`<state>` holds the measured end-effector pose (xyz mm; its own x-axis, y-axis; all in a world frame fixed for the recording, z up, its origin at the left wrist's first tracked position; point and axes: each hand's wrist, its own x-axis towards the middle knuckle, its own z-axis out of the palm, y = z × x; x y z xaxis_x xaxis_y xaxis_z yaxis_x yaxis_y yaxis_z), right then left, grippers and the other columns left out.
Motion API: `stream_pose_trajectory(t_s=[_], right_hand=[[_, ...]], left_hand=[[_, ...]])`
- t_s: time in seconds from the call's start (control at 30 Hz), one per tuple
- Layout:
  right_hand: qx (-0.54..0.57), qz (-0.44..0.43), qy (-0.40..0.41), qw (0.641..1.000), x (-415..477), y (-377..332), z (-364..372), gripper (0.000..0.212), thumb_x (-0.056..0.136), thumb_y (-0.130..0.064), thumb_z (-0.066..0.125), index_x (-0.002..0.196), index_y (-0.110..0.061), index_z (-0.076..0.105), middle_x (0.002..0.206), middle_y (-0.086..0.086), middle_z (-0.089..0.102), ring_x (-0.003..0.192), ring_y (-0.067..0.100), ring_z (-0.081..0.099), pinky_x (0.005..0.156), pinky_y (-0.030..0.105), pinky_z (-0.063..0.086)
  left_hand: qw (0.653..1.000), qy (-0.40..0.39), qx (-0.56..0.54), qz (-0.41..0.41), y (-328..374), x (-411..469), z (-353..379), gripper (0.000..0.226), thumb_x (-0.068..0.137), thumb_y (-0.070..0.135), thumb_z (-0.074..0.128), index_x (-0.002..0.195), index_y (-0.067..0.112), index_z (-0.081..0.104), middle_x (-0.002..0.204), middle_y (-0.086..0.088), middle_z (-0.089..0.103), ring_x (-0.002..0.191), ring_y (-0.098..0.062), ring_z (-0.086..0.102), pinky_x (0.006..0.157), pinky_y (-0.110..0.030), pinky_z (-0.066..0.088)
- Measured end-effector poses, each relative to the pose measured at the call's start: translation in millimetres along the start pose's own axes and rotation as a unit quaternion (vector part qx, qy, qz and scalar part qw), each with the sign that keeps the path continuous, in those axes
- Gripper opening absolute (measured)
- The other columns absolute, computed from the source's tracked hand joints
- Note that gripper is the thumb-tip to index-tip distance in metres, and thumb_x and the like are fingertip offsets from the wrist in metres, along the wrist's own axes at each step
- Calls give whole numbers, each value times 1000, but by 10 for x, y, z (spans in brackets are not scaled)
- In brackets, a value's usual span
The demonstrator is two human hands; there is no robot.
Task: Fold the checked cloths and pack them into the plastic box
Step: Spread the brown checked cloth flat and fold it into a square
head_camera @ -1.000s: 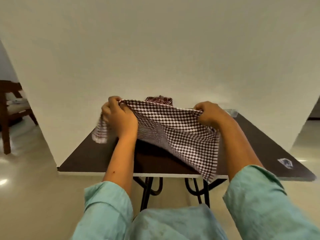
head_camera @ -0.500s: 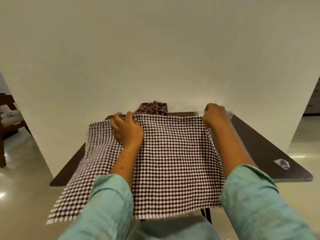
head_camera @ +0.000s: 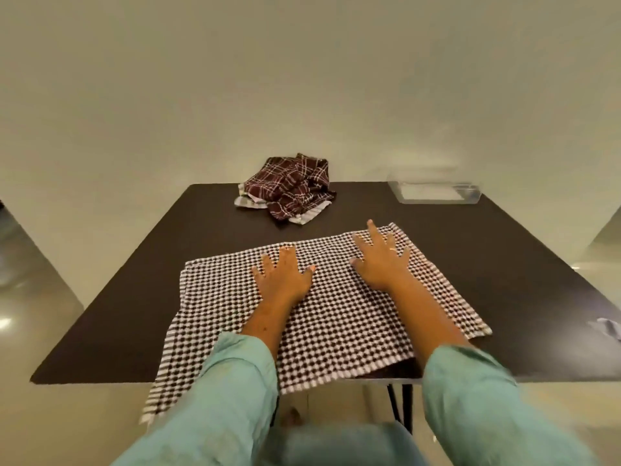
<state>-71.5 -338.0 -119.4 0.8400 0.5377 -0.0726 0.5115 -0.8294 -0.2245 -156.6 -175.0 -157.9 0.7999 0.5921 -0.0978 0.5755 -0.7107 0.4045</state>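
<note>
A brown-and-white checked cloth (head_camera: 336,317) lies spread flat on the dark table (head_camera: 134,297), its near left corner hanging over the front edge. My left hand (head_camera: 284,274) presses on its middle with fingers spread. My right hand (head_camera: 381,258) presses flat on the cloth's far right part, fingers also spread. A crumpled heap of maroon plaid cloths (head_camera: 289,190) sits at the table's far edge. The clear plastic box (head_camera: 435,191) stands at the far right corner against the wall.
A pale wall rises right behind the table. A small crumpled scrap (head_camera: 610,329) lies at the table's right edge. Black table legs (head_camera: 400,408) show below the front edge, with shiny floor on both sides.
Both hands let go of the cloth's top edge after lowering it onto the table. They now press flat on it with spread fingers. The plastic box has come into view.
</note>
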Motion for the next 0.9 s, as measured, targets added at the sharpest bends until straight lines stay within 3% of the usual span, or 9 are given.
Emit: stream_pose_trajectory(t_s=[0.07,0.17,0.4,0.5,0.63,0.77,0.9], right_hand=[[-9,-34,-36,999,2,-196,125,61,97,-57,29,151,-37,11,160,-5,-12,146,34,-10,111,65,-2],[-21,-44,-86,995,24,-329,297,62,93,-67,19,149,-46,5,161,-7,-9,146,34,-12,110,65,-6],[-46,-13,-20,999,24,-268,506,61,91,-69,8,148,-48,4,161,-7,1,147,31,-6,111,64,-5],[-51,8,-2,999,-22,-364,483,59,96,-61,12,150,-41,8,161,-3,2,147,31,-5,112,63,-5],[-17,-108,27,994,-229,-693,523,60,97,-58,16,152,-34,10,161,-2,5,148,24,-1,116,56,1],[-26,-173,-25,984,-449,-1027,758,64,94,-64,14,151,-38,7,161,-5,2,148,21,-3,115,56,-2],[-40,-167,-14,985,-434,-1100,883,64,93,-66,11,151,-39,6,161,-6,4,148,20,-3,115,58,-2]], left_hand=[[999,5,46,20,-5,59,58,66,97,58,26,153,31,5,162,2,3,148,-32,-5,113,-60,-4],[996,13,77,44,-45,165,52,62,97,59,21,152,32,11,162,3,4,148,-29,-4,114,-60,-1],[992,62,-1,108,-185,172,-81,56,97,46,41,149,30,27,160,2,18,148,-21,7,116,-57,4],[997,63,17,45,-363,-16,-201,59,96,48,42,150,32,23,161,1,12,148,-23,1,113,-60,0],[988,125,6,-85,-807,-400,-394,59,94,48,46,148,32,27,160,-3,13,148,-27,0,111,-63,-3],[969,127,-24,-211,-1275,-756,-560,62,93,47,47,148,26,25,157,-10,19,145,-34,13,113,-57,14],[968,91,-49,-227,-1423,-889,-723,70,91,39,57,149,23,21,150,-13,31,137,-34,31,106,-50,34]])
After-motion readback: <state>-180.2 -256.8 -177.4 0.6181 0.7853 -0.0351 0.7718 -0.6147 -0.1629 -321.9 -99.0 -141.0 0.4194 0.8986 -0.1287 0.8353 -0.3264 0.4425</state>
